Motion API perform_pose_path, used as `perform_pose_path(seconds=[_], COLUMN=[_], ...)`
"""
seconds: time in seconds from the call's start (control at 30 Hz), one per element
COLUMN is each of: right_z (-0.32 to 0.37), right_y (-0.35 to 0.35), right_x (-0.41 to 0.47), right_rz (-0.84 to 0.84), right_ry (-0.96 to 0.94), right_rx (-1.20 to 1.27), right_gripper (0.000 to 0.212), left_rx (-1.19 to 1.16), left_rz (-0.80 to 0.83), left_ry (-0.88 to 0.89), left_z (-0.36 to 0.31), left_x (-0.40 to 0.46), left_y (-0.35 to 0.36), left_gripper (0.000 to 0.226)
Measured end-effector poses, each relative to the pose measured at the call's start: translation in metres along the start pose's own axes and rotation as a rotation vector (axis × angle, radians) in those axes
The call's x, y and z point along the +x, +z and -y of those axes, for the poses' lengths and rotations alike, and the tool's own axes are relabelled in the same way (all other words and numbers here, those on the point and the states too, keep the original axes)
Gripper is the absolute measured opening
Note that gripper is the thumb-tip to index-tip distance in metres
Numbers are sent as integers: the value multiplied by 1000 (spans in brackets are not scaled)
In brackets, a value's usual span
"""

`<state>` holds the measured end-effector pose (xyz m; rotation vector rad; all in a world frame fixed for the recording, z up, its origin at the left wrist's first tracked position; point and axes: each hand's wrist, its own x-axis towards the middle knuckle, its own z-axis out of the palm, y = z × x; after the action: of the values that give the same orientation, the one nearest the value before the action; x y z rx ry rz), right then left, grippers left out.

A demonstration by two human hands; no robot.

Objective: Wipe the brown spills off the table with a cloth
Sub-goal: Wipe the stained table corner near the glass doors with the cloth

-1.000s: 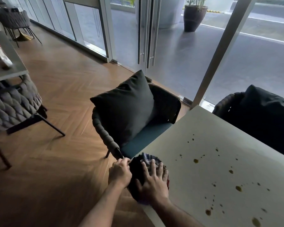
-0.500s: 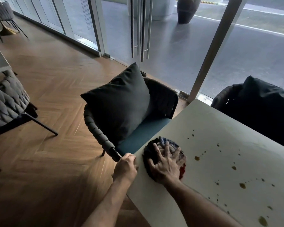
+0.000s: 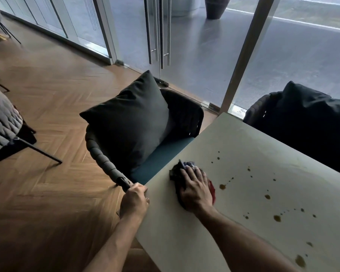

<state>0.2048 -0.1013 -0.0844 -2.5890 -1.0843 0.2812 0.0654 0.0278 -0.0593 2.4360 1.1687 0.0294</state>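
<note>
A pale table (image 3: 185, 232) fills the lower right, dotted with several brown spills (image 3: 222, 186) across its right half. A dark bunched cloth (image 3: 176, 173) with red and blue patches lies near the table's left edge. My right hand (image 3: 195, 190) presses flat on top of the cloth, fingers spread, just left of the nearest spill. My left hand (image 3: 133, 201) is curled around the table's left edge, beside the arm of a chair.
A dark woven chair (image 3: 106, 165) with a black cushion (image 3: 130, 122) and a teal seat stands against the table's left side. A second dark chair (image 3: 302, 122) sits behind the table. A grey quilted chair (image 3: 2, 122) is at the far left on the wood floor.
My right hand has slid the cloth from the table's near left edge further onto the top, toward the spills. My left hand has let go of the cloth and taken the table edge.
</note>
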Motion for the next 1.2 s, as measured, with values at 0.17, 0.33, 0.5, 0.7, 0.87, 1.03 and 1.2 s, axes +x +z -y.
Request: perform_pose_path(seconds=[0.17,0.33,0.5,0.7,0.87,1.03,1.2], right_z=[18,8,-3,-45,-100,-116,-87], right_y=[11,-12,-22,-30,-42,-36,-38], right_x=[-33,-29,-16,-10,7,47,83], right_rz=[27,-132,-170,-298,-239,-101,-38], right_ry=[-349,-212,15,180,437,483,215], right_rx=[61,220,149,73,41,-41,-107], right_gripper=[39,35,40,40,51,66,62], left_rx=[30,-141,-261,80,143,134,124], left_rz=[34,-16,-66,107,195,202,200], left_ry=[-21,84,76,86,93,91,70], left_z=[-7,-35,-69,-77,-87,-90,-92], left_x=[-3,3,-6,5,28,39,40], left_y=[-5,-8,8,29,29,31,29], left_gripper=[30,37,31,59,69,71,71])
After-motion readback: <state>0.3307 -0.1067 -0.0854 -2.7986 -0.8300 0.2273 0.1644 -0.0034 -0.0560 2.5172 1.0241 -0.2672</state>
